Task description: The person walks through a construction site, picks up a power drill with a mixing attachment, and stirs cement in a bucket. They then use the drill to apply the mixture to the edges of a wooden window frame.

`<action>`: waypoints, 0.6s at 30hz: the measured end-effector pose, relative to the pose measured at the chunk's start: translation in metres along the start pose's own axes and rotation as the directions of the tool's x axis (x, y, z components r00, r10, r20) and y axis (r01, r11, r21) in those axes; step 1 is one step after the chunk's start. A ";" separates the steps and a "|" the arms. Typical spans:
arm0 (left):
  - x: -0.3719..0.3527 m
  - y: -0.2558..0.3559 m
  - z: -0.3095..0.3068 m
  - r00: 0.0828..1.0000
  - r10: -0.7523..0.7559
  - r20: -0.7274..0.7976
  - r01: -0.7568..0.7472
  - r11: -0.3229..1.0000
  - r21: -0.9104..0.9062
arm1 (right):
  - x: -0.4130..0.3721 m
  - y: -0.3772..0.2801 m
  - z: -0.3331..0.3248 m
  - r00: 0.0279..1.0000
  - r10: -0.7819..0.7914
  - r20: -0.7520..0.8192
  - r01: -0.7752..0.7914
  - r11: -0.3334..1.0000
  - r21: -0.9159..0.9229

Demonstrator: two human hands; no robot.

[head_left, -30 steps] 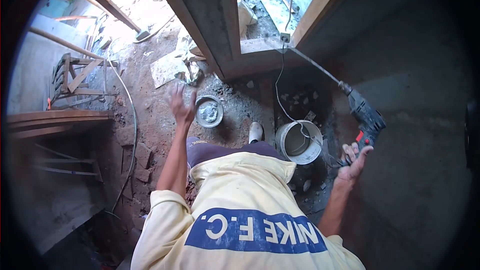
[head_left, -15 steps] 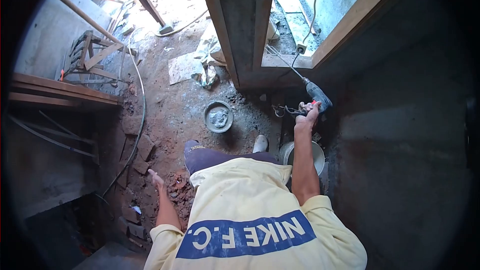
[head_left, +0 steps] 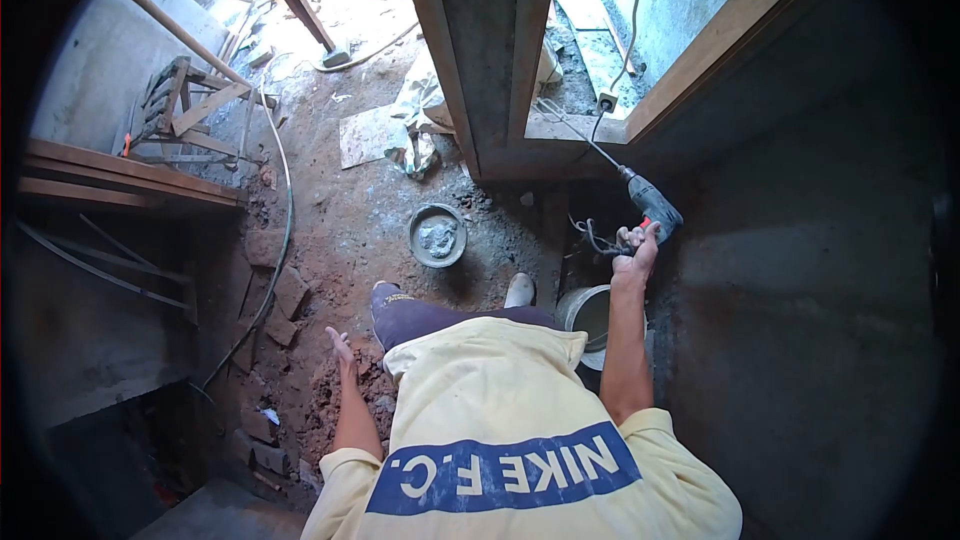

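From where I stand, at the far left, a rough wooden frame [head_left: 190,112] stands beside a pale wall [head_left: 100,75]. A long thin hose [head_left: 290,202] curves down across the dirt floor [head_left: 330,215]. Next comes the person's left hand [head_left: 342,345], held low near reddish-brown rubble [head_left: 335,395], fingers loosely spread and nothing in its grasp. A dark round basin [head_left: 437,235] with a lumpy grey mix in it sits on the floor ahead of the person's legs, near the foot of a grey wall. Farther right, a pale round bucket [head_left: 592,352] is partly hidden by the right forearm. The person's right hand [head_left: 638,250] is closed around the handle of a grey-and-black power drill [head_left: 655,208] with a red trigger. The drill is up off the floor, its long thin metal rod [head_left: 598,150] slanting toward the wood-framed opening's sill [head_left: 575,128]; I can't tell whether they touch. A dark cable [head_left: 597,238] hangs in loops beside that hand. Above the sill is a pale socket block [head_left: 607,102] on a cord.
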State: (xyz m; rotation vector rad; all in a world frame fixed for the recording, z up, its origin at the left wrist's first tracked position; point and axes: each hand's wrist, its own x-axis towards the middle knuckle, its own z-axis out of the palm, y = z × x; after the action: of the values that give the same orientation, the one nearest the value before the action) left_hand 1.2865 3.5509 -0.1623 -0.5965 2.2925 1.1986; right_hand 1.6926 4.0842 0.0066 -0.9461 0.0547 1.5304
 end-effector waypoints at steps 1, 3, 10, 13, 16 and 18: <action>0.006 0.002 0.007 0.999 0.019 0.033 -0.019 1.000 0.013 | -0.003 -0.003 -0.002 0.999 -0.006 -0.044 0.004 0.999 -0.046; 0.020 0.010 0.020 0.993 0.072 0.092 -0.076 0.996 0.038 | 0.000 -0.012 -0.011 0.993 -0.007 -0.119 -0.007 0.994 -0.110; -0.033 0.093 0.085 0.858 0.449 0.250 -0.488 0.864 0.123 | -0.009 -0.091 -0.083 0.979 0.121 0.166 -0.128 0.991 0.033; -0.125 0.164 0.118 0.735 0.599 0.318 -0.653 0.751 0.097 | -0.057 -0.145 -0.091 0.978 0.122 0.171 -0.130 0.991 0.034; -0.201 0.219 0.151 0.613 0.704 0.358 -0.772 0.629 0.086 | -0.082 -0.193 -0.119 0.928 0.189 0.322 -0.227 0.970 0.085; -0.225 0.238 0.182 0.494 0.787 0.369 -0.841 0.540 -0.024 | -0.104 -0.216 -0.124 0.908 0.191 0.373 -0.227 0.972 0.055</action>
State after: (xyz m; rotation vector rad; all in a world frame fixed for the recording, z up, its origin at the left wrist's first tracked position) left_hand 1.3655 3.8621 0.0308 0.8645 2.3373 1.3185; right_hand 1.9288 3.9817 0.0882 -0.5780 -0.0374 1.8659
